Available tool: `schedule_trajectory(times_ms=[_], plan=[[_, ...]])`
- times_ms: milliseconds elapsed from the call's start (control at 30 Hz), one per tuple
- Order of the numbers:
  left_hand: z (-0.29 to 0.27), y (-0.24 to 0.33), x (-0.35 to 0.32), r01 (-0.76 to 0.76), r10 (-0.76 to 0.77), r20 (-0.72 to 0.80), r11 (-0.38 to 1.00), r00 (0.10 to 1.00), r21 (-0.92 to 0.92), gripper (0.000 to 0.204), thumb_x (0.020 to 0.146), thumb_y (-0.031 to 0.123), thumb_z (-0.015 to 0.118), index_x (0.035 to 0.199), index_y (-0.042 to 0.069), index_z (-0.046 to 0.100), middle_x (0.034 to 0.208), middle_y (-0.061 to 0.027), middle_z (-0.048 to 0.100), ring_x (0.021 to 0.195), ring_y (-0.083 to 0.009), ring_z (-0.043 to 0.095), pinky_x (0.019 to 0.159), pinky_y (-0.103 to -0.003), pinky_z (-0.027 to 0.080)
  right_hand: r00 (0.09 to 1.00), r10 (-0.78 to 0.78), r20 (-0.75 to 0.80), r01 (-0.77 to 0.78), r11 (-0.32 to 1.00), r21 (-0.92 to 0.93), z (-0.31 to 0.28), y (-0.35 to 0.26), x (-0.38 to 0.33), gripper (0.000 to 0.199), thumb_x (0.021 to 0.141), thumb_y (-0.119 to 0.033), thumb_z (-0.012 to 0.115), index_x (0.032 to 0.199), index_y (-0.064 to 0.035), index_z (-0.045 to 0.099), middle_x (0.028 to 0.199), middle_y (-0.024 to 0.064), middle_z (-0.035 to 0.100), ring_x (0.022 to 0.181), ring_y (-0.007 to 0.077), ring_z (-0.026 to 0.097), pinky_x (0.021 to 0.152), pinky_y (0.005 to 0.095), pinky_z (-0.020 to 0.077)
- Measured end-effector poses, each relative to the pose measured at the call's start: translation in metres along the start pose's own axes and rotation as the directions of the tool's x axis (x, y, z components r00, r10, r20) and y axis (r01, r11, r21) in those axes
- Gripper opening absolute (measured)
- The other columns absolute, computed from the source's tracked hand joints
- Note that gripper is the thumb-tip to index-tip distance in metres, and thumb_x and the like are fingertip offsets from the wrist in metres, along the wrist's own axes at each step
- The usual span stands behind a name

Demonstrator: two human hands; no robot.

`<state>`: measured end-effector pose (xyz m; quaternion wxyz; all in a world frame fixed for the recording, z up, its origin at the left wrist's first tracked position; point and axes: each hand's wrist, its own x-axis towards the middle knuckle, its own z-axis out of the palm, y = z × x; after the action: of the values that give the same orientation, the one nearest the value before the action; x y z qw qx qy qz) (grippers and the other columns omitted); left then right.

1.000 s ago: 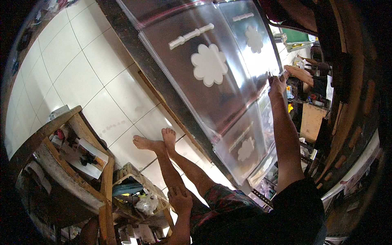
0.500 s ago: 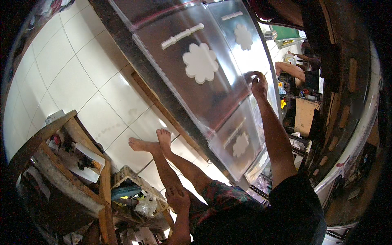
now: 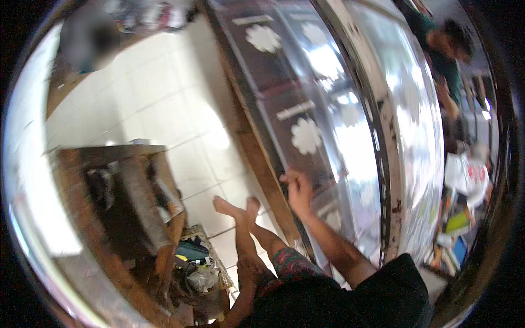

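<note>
My right hand point(image 3: 298, 192) is over the left edge of the long table, beside clear plastic sheets point(image 3: 273, 117). Its fingers are bent and blurred, and whether anything lies between them is hard to make out. White flower-shaped pieces show on the sheets, one flower point(image 3: 306, 136) just above that hand and another flower point(image 3: 263, 38) farther up. Near each lies a narrow white bar, such as this bar point(image 3: 296, 110). My left hand point(image 3: 251, 269) rests on my leg, fingers laid along it, holding nothing that I can see.
A dark wooden stand point(image 3: 104, 148) is at the left, with a basket of odds and ends point(image 3: 203, 268) beside it. Pale floor tiles point(image 3: 158, 93) lie left of the table. A slotted metal rail point(image 3: 377, 142) runs along the table. Another person point(image 3: 445, 65) is at the upper right.
My right hand has come from the far side of the sheets to the table's near left edge. The view has swung, showing more rail and another person. My left hand stays on my leg.
</note>
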<state>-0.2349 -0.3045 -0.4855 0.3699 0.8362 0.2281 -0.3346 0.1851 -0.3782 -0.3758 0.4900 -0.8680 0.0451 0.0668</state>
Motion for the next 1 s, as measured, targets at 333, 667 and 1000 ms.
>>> schedule_trajectory(times_ms=[333, 667, 1000], plan=[[-0.212, 0.130, -0.041, 0.008, -0.094, -0.138, 0.851, 0.986, -0.524, 0.041, 0.097, 0.031, 0.053, 0.120, -0.002, 0.062, 0.123, -0.0277, 0.061, 0.113, -0.0458, 0.059, 0.100, -0.053, 0.045, 0.519, -0.014, 0.854, -0.096, 0.993, 0.075, 0.093, -0.089, -0.104, 0.016, 0.102, -0.008, 0.053, 0.110, 0.0020, 0.063, 0.102, 0.0104, 0.068, 0.089, 0.0170, 0.066, 0.078, 0.0309, 0.0552], [-0.407, 0.179, -0.087, -0.381, -0.256, -0.798, 0.772, 0.546, -0.508, 0.029, 0.094, 0.018, 0.061, 0.118, 0.003, 0.062, 0.115, -0.0192, 0.062, 0.103, -0.0369, 0.064, 0.089, -0.042, 0.053, 0.435, 0.240, 0.868, 0.025, 0.960, -0.278, 0.068, 0.010, 0.026, 0.013, 0.097, -0.016, 0.064, 0.099, -0.0032, 0.062, 0.082, 0.0062, 0.065, 0.065, 0.0178, 0.063, 0.055, 0.0316, 0.0525], [-0.466, 0.157, -0.121, -0.263, -0.304, -0.951, 0.914, 0.056, -0.308, 0.022, 0.089, 0.013, 0.065, 0.108, 0.001, 0.067, 0.115, -0.0143, 0.062, 0.106, -0.0336, 0.062, 0.089, -0.040, 0.051, 0.406, 0.308, 0.861, -0.019, 0.944, -0.329, 0.067, -0.082, 0.090, 0.009, 0.097, -0.009, 0.058, 0.103, -0.0037, 0.055, 0.085, 0.0060, 0.060, 0.066, 0.0191, 0.064, 0.057, 0.0344, 0.0558]])
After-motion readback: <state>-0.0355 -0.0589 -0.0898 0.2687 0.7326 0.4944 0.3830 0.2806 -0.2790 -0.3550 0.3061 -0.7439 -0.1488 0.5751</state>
